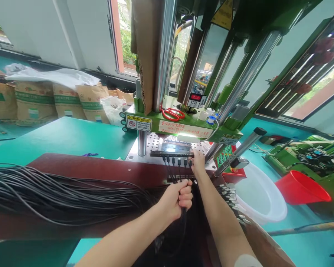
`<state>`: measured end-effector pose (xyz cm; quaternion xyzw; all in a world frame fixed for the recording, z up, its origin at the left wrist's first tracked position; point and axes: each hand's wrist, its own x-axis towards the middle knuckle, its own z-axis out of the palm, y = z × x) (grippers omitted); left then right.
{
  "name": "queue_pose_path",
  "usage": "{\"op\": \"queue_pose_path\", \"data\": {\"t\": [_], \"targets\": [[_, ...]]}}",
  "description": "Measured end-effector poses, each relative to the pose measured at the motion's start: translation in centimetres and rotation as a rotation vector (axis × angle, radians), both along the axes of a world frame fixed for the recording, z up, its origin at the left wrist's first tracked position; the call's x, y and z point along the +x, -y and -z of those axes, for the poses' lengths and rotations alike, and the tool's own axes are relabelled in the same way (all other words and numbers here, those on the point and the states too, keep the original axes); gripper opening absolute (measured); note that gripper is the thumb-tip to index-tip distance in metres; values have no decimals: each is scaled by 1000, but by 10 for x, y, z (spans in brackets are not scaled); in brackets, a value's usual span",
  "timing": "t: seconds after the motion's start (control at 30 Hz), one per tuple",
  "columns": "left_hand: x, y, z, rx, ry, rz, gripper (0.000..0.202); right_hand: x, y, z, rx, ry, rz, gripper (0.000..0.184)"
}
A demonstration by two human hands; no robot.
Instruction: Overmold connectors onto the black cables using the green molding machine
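Note:
My left hand [180,198] is closed in a fist around a bundle of black cables [183,218], whose ends fan upward out of it. Several dark connectors [179,162] on those cables line up along the front edge of a long dark bar [169,153]. At the bar's right end, my right hand [198,161] is closed on it, its fingers beside the last connector; the fingertips are partly hidden. Behind the bar lies the perforated metal plate [133,151] of a green press [144,118], with a brightly lit mold area [174,145] in its middle.
A thick heap of black cables [58,196] covers the brown bench [80,163] on the left. Red-handled scissors [173,114] rest on the press. Cable ends with metal plugs [231,196] lie right of my forearm. Beyond stand a white tub [275,200] and a red bucket [297,191].

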<state>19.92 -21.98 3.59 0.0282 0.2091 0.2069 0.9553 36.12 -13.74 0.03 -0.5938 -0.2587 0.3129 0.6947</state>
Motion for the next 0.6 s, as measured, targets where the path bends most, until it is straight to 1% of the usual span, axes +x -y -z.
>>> {"op": "queue_pose_path", "data": {"t": [0.1,0.17,0.2,0.23,0.27,0.3,0.33,0.4,0.43,0.47,0.5,0.53,0.57,0.6], "targets": [[-16,23,7,98,9,87,14,14,2,-1,0,-1,7,16],[-30,29,5,172,35,110,12,24,6,-1,0,10,16,19],[-39,28,0,207,53,98,12,29,9,0,-4,20,22,20],[-49,22,-8,243,68,55,13,34,12,2,-10,31,26,22],[-62,13,-19,279,76,-6,14,40,16,4,-20,45,27,23],[-77,0,-33,318,70,-102,14,45,20,6,-34,61,23,24],[-94,-17,-49,377,57,-240,16,50,25,9,-49,78,14,26],[-130,-58,-81,519,37,-576,26,61,36,13,-89,117,-25,28],[-147,-82,-95,580,13,-732,29,66,41,15,-113,140,-61,30],[-164,-107,-105,634,-46,-887,29,71,46,16,-140,166,-107,31],[-179,-132,-109,678,-159,-1062,29,76,51,16,-168,198,-162,31],[-192,-156,-109,683,-345,-1215,30,81,55,16,-195,236,-221,31],[-204,-179,-102,714,-531,-1298,29,86,58,15,-222,282,-279,32],[-213,-201,-91,729,-760,-1381,29,90,60,15,-246,337,-334,31]]}}
